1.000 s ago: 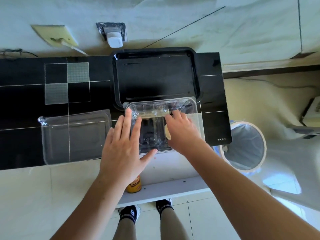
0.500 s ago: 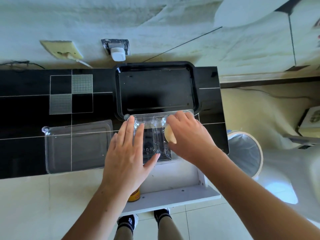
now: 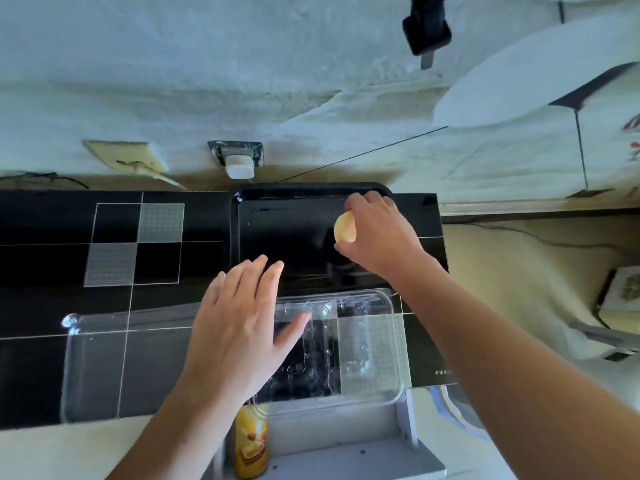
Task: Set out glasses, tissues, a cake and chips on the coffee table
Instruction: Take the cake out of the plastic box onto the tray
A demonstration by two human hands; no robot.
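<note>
While hovering over the glossy black rectangular tray [image 3: 294, 237] on the black tiled coffee table [image 3: 52, 265], right hand [image 3: 377, 233] pinching a small pale yellow round cake [image 3: 345, 227] between curled fingers and thumb, up by the tray's far right corner. Left hand [image 3: 239, 327] spread flat with fingers straight and a bit apart, resting on the clear plastic clamshell container [image 3: 363, 344] just in front of the tray. Also spotted: clear plastic lid [image 3: 104, 368] lying flat to the left, tall yellow chips can [image 3: 251, 441] down below the table edge.
</note>
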